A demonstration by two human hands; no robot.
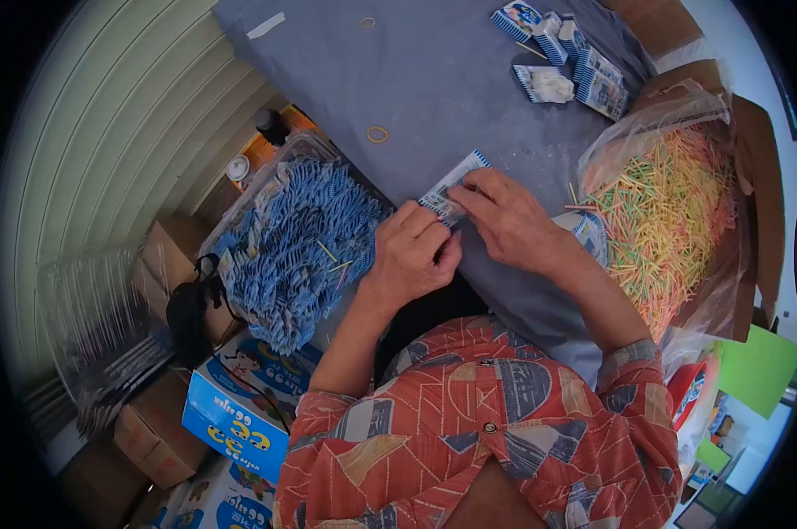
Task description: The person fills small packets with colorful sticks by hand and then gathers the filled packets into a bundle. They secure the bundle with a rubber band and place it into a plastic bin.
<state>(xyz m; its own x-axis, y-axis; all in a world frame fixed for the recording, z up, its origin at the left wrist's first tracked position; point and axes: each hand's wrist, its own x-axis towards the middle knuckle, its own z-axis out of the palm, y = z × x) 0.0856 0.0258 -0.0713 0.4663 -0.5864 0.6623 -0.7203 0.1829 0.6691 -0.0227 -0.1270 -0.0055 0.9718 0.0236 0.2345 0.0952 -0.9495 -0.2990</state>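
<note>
A small blue-and-white packet (pixel 452 189) is held between both hands over the table's near edge. My left hand (pixel 413 250) pinches its lower left end, with the fingers curled. My right hand (pixel 515 220) grips its upper side between thumb and fingers. To the left of my left hand lies a large heap of blue striped packets (pixel 293 247) in a clear bin, with a few thin sticks on top. Right of my right hand, a plastic-lined box holds many thin coloured sticks (pixel 672 220). Another packet (pixel 585 231) lies partly hidden behind my right forearm.
Several packets (pixel 603 81) lie at the grey table's (pixel 451 70) far right. Two rubber bands (pixel 377 135) are on the table. At the lower left are blue printed boxes (pixel 231 423), brown cartons (pixel 159 428) and a black item (pixel 191 322). A dark bottle (pixel 271 126) stands beyond the bin.
</note>
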